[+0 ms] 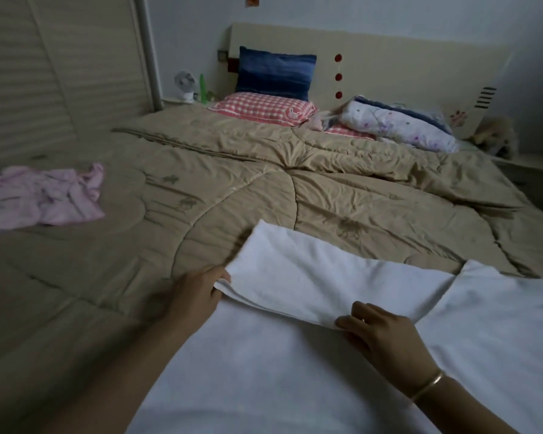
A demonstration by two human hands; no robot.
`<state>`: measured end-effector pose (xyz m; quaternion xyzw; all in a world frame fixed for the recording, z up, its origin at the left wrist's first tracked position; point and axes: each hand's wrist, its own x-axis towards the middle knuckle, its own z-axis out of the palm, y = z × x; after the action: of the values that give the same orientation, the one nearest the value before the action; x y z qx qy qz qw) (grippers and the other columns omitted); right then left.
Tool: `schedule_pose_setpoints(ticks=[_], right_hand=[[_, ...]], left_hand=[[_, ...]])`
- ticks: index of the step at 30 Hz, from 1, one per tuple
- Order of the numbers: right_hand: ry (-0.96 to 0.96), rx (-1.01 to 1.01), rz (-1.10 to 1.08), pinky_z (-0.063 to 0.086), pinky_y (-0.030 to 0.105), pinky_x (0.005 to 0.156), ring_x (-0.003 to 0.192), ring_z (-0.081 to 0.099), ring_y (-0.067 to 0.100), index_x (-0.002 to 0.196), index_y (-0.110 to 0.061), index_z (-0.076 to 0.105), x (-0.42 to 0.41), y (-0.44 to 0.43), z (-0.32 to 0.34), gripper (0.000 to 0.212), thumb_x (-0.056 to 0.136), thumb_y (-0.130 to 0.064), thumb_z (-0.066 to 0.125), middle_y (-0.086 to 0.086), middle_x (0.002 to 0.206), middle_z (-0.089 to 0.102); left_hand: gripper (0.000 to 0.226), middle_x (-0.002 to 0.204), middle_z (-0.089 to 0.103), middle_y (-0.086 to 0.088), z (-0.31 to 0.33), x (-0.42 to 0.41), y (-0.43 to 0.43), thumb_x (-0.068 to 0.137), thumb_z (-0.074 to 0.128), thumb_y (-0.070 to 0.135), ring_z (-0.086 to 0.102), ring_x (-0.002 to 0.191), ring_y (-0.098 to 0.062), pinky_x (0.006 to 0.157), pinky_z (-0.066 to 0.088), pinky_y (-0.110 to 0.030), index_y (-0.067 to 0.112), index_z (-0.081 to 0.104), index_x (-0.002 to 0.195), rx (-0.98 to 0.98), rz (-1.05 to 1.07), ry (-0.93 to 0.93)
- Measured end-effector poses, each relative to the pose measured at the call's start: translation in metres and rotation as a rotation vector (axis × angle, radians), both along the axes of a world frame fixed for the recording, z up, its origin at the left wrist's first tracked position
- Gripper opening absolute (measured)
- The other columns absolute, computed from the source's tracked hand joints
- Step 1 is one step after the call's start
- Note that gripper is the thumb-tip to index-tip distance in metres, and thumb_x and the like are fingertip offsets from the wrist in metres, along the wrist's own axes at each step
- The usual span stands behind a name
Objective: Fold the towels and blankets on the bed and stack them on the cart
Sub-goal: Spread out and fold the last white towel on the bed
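— Tan quilt (264, 189) is covering the bed; what is lying on it?
— At the near side, a white towel (326, 277) is lying folded on a larger white cloth (279, 371) that is spreading across the near right.
— And the hands?
— The left hand (195, 296) is pinching the towel's stacked layers at its left end. The right hand (386, 336), wearing a gold bangle (427, 386), is pinching the near edge.
— Farther out?
— A pink garment (44, 195) is lying crumpled at the left. A checked pillow (264, 108), a blue pillow (275, 73) and a rolled floral quilt (398, 123) are resting far off by the headboard (389, 61).

Matt white cloth towel (326, 277); creased, quilted tan comforter (295, 189).
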<state>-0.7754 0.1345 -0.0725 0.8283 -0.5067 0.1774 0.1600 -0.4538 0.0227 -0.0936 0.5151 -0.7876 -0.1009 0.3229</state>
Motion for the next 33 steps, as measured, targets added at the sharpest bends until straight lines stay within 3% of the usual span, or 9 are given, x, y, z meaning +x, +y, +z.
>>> schedule_pose_setpoints(ticks=[7, 11, 18, 21, 23, 25, 28, 31, 33], right_hand=[[0.039, -0.032, -0.016, 0.039, 0.026, 0.036, 0.055, 0.056, 0.014, 0.085, -0.025, 0.072, 0.012, 0.033, -0.004, 0.035, 0.088, -0.037, 0.039, -0.005, 0.073, 0.057], [-0.001, 0.018, -0.090, 0.035, 0.025, 0.041, 0.061, 0.057, 0.014, 0.089, -0.029, 0.072, 0.020, 0.045, -0.019, 0.034, 0.090, -0.041, 0.041, -0.009, 0.074, 0.057], [-0.093, 0.136, -0.074, 0.055, 0.034, 0.073, 0.091, 0.064, 0.022, 0.117, -0.022, 0.066, 0.054, 0.073, -0.026, 0.045, 0.086, -0.045, 0.045, 0.000, 0.110, 0.064], [-0.097, 0.214, 0.000, 0.052, 0.036, 0.090, 0.111, 0.062, 0.024, 0.128, -0.025, 0.059, 0.095, 0.113, -0.036, 0.053, 0.095, -0.056, 0.033, 0.001, 0.126, 0.062], [-0.001, 0.314, -0.037, 0.046, 0.044, 0.099, 0.124, 0.055, 0.026, 0.136, -0.025, 0.052, 0.121, 0.138, -0.045, 0.064, 0.095, -0.064, 0.021, 0.003, 0.136, 0.056], [0.057, 0.381, -0.042, 0.039, 0.050, 0.106, 0.132, 0.046, 0.026, 0.142, -0.026, 0.043, 0.137, 0.158, -0.046, 0.071, 0.093, -0.070, 0.018, 0.004, 0.144, 0.047], [-0.009, 0.482, 0.031, 0.025, 0.050, 0.114, 0.147, 0.016, 0.017, 0.150, -0.037, 0.021, 0.142, 0.182, -0.032, 0.085, 0.080, -0.085, 0.022, -0.007, 0.158, 0.018], [-0.110, 0.363, 0.035, 0.042, 0.044, 0.104, 0.141, 0.031, 0.023, 0.147, -0.034, 0.032, 0.141, 0.213, -0.025, 0.090, 0.074, -0.084, 0.045, -0.001, 0.155, 0.029], [-0.162, 0.251, -0.045, 0.048, 0.040, 0.094, 0.136, 0.038, 0.027, 0.142, -0.029, 0.040, 0.141, 0.228, -0.031, 0.087, 0.070, -0.076, 0.055, 0.004, 0.150, 0.036]], left_hand=[[0.026, 0.106, 0.069, -0.005, 0.011, 0.014, 0.038, 0.083, 0.060, -0.001, 0.064, 0.095, -0.026, 0.079, 0.046, -0.027, 0.010, 0.070, 0.103, 0.064, -0.026, -0.071], [0.034, 0.119, 0.060, -0.018, 0.005, 0.035, 0.049, 0.084, 0.065, 0.002, 0.057, 0.110, -0.037, 0.093, 0.045, -0.037, 0.000, 0.061, 0.118, 0.147, 0.017, -0.036], [0.061, 0.125, 0.052, -0.008, 0.002, 0.064, 0.110, 0.075, 0.080, 0.036, 0.054, 0.110, -0.024, 0.089, 0.044, -0.033, 0.011, 0.054, 0.125, 0.270, 0.288, 0.041], [0.069, 0.125, 0.049, -0.003, 0.002, 0.075, 0.148, 0.071, 0.080, 0.046, 0.053, 0.112, -0.022, 0.090, 0.047, -0.037, 0.016, 0.052, 0.126, 0.325, 0.310, 0.015], [0.064, 0.116, 0.054, 0.000, 0.005, 0.082, 0.170, 0.071, 0.076, 0.054, 0.057, 0.104, -0.019, 0.084, 0.049, -0.034, 0.016, 0.054, 0.118, 0.429, 0.319, -0.022], [0.050, 0.092, 0.059, 0.004, 0.009, 0.090, 0.186, 0.072, 0.072, 0.060, 0.058, 0.081, -0.013, 0.066, 0.046, -0.027, 0.016, 0.057, 0.091, 0.494, 0.315, -0.071], [0.056, 0.060, 0.045, 0.003, 0.015, 0.103, 0.208, 0.073, 0.070, 0.063, 0.047, 0.055, -0.012, 0.051, 0.030, -0.025, 0.015, 0.042, 0.063, 0.587, 0.309, -0.040], [0.048, 0.064, 0.046, -0.004, 0.011, 0.112, 0.224, 0.075, 0.071, 0.057, 0.050, 0.059, -0.016, 0.054, 0.031, -0.026, 0.015, 0.048, 0.067, 0.636, 0.264, 0.050], [0.038, 0.086, 0.061, -0.004, 0.005, 0.115, 0.232, 0.079, 0.071, 0.050, 0.059, 0.077, -0.018, 0.063, 0.042, -0.028, 0.016, 0.062, 0.090, 0.624, 0.302, 0.176]])
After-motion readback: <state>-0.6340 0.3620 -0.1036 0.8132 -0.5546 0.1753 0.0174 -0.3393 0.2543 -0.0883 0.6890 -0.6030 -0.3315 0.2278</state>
